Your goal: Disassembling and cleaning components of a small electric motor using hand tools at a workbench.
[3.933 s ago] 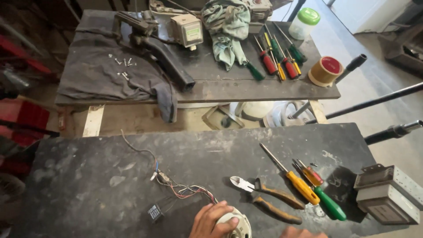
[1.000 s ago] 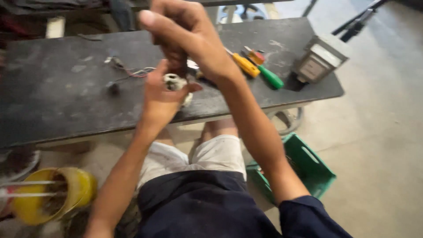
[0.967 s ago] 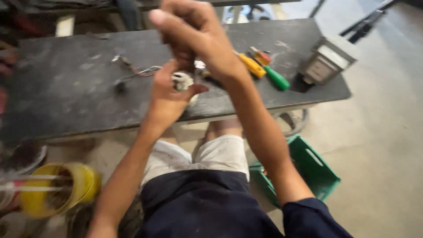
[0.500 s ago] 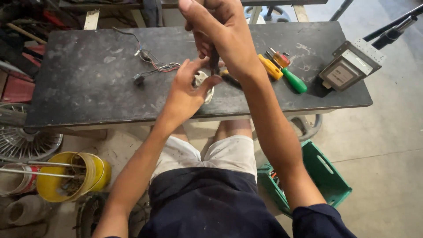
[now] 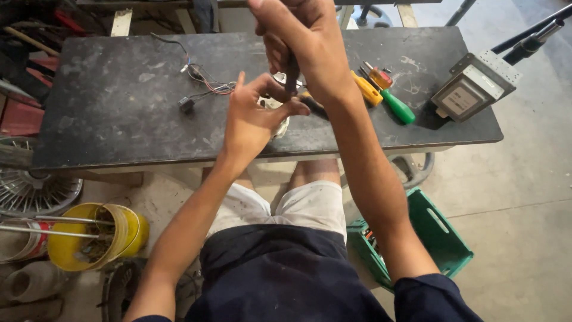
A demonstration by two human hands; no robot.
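Since half a second ago the right hand has lifted higher, fingers closed round a dark tool shaft. Below, the left hand cups a small white part, fingers loosely curled, above the tabletop.

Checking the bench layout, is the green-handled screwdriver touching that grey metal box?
Apart. The head view shows bare table between the green-handled screwdriver and the grey metal box.

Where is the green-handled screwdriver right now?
In the head view, the green-handled screwdriver lies on the dark workbench, right of the hands, between the yellow-handled screwdriver and the grey metal box.
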